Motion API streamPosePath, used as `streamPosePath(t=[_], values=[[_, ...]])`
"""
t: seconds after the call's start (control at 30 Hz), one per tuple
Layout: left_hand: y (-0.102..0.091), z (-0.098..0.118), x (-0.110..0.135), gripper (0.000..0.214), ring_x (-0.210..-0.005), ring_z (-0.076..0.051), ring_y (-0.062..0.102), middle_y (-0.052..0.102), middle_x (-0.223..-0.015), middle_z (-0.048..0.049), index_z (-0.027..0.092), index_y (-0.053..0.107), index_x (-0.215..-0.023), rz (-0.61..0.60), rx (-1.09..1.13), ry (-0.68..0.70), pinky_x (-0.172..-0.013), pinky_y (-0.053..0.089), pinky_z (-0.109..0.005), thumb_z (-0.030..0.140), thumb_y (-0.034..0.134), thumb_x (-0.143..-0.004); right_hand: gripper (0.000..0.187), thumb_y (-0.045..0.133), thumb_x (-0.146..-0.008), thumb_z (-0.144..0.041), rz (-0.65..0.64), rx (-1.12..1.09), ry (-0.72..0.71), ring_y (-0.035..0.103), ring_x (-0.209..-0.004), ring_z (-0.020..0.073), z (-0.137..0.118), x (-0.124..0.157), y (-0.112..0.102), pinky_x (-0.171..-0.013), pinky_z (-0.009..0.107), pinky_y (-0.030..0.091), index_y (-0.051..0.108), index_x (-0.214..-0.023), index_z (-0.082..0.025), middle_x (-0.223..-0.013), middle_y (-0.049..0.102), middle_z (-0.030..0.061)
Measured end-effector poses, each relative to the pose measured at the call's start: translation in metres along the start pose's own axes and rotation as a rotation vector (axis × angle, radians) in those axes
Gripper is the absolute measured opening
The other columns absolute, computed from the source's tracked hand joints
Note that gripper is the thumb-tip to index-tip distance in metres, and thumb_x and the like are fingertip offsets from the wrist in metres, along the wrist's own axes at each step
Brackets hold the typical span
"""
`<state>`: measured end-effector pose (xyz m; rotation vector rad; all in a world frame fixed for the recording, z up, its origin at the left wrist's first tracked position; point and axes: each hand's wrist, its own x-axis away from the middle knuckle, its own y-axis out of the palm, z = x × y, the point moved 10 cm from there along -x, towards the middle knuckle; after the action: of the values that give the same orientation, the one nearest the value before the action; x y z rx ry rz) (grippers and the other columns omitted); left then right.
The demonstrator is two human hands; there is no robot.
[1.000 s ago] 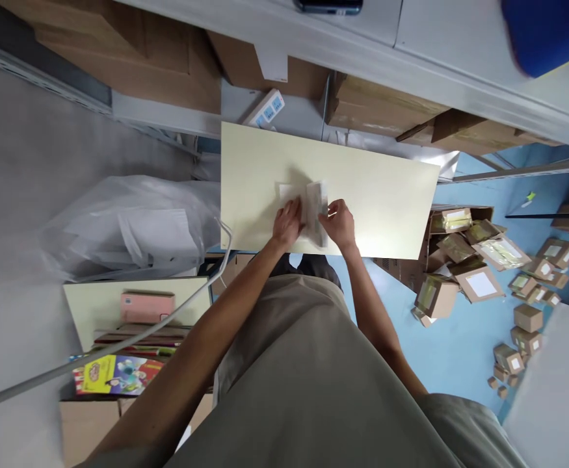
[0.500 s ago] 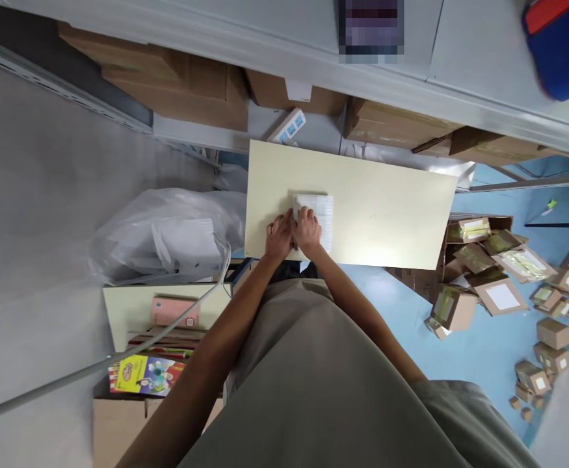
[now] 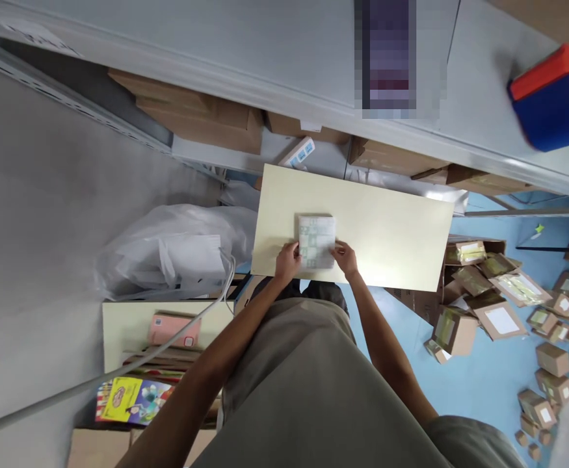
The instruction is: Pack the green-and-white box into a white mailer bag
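A squarish, flat packet (image 3: 317, 242) with a white and pale green checked face, in what looks like clear wrapping, lies on the cream tabletop (image 3: 391, 234). My left hand (image 3: 289, 260) has its fingers closed at the packet's lower left edge. On the opposite side, my right hand (image 3: 345, 257) pinches the right edge between thumb and fingers. What is inside the packet cannot be made out.
Beyond the table runs a grey shelf (image 3: 245, 65) with cartons and a white power strip (image 3: 298, 153). A clear plastic bag (image 3: 142, 253) bulges on the left, near a grey cable (image 3: 93, 380). Taped cardboard boxes (image 3: 499, 322) are heaped at right.
My right hand has moved off the packet's top to its right edge. My left hand stays at the left side. The checked face now shows, and the camera view has shifted.
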<state>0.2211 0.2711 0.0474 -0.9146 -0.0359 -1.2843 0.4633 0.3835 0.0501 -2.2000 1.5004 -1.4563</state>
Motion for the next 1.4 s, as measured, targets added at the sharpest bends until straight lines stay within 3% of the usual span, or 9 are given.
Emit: streamPosePath(t=[0.2,0.3,0.53,0.7,0.83,0.97,1.17,1.4], values=[[-0.009,0.001,-0.006,0.051,-0.105,-0.024,0.074,0.075,-0.128,-0.0097,0.023,0.075,-0.134,0.037,0.026,0.005,-0.103,0.060,-0.036,0.009,0.069,-0.086,0.032,0.073,-0.087,-0.034,0.051,0.067,-0.015,0.081,-0.096,0.0247,-0.019,0.000,0.016,-0.089,0.035,0.061,0.079,-0.117,-0.025,-0.104,0.084,0.0059],[-0.033,-0.004,-0.024,0.051,-0.107,-0.025,0.074,0.073,-0.132,-0.0109,0.023,0.074,-0.136,0.093,0.030,-0.003,-0.103,0.060,-0.038,0.009,0.067,-0.087,0.030,0.073,-0.087,-0.034,0.083,0.071,-0.035,0.081,-0.096,0.0253,-0.046,-0.012,0.025,-0.091,0.036,0.061,0.080,-0.115,-0.026,-0.106,0.085,0.0065],[-0.109,-0.014,-0.090,0.047,-0.109,-0.027,0.073,0.078,-0.124,-0.0096,0.025,0.079,-0.127,0.228,0.025,-0.079,-0.103,0.058,-0.038,0.007,0.064,-0.086,0.026,0.074,-0.085,-0.034,0.084,0.061,-0.119,0.080,-0.095,0.0262,-0.127,-0.061,0.062,-0.093,0.040,0.060,0.080,-0.109,-0.027,-0.099,0.085,0.0043],[-0.123,-0.009,-0.092,0.044,-0.110,-0.028,0.073,0.079,-0.121,-0.0120,0.020,0.078,-0.125,0.298,0.062,-0.094,-0.105,0.058,-0.040,0.006,0.063,-0.086,0.021,0.074,-0.082,-0.031,0.087,0.061,-0.152,0.079,-0.095,0.0268,-0.148,-0.067,0.068,-0.093,0.039,0.060,0.076,-0.101,-0.023,-0.094,0.083,0.0069],[-0.120,-0.005,-0.053,0.045,-0.117,-0.028,0.072,0.074,-0.129,-0.0160,0.016,0.074,-0.130,0.405,0.099,-0.097,-0.111,0.057,-0.044,0.005,0.056,-0.090,0.024,0.072,-0.082,-0.031,0.095,0.044,-0.212,0.079,-0.101,0.0271,-0.151,-0.047,0.061,-0.093,0.038,0.060,0.072,-0.104,-0.022,-0.099,0.083,0.0098],[-0.113,-0.019,0.013,0.042,-0.106,-0.024,0.075,0.072,-0.127,-0.0142,0.017,0.072,-0.129,0.550,0.206,-0.131,-0.100,0.063,-0.039,0.007,0.054,-0.093,0.041,0.068,-0.086,-0.047,0.035,-0.006,-0.298,0.079,-0.088,0.0234,-0.132,-0.010,0.050,-0.083,0.035,0.063,0.067,-0.115,-0.019,-0.104,0.081,0.0102],[-0.094,-0.044,0.128,0.042,-0.099,-0.022,0.075,0.074,-0.120,-0.0104,0.022,0.075,-0.118,0.784,0.327,-0.270,-0.092,0.065,-0.037,0.002,0.052,-0.089,0.060,0.074,-0.077,-0.067,-0.186,-0.296,-0.376,0.076,-0.084,0.0217,-0.070,0.042,0.023,-0.078,0.039,0.068,0.068,-0.115,-0.021,-0.095,0.076,0.0050],[-0.044,-0.033,0.248,0.051,-0.106,-0.023,0.073,0.074,-0.124,-0.0098,0.022,0.077,-0.121,0.975,0.345,-0.367,-0.093,0.064,-0.036,-0.004,0.051,-0.084,0.056,0.085,-0.073,-0.063,-0.494,-0.282,-0.385,0.076,-0.078,0.0205,-0.030,0.088,0.012,-0.079,0.043,0.070,0.073,-0.110,-0.022,-0.090,0.075,0.0027]])
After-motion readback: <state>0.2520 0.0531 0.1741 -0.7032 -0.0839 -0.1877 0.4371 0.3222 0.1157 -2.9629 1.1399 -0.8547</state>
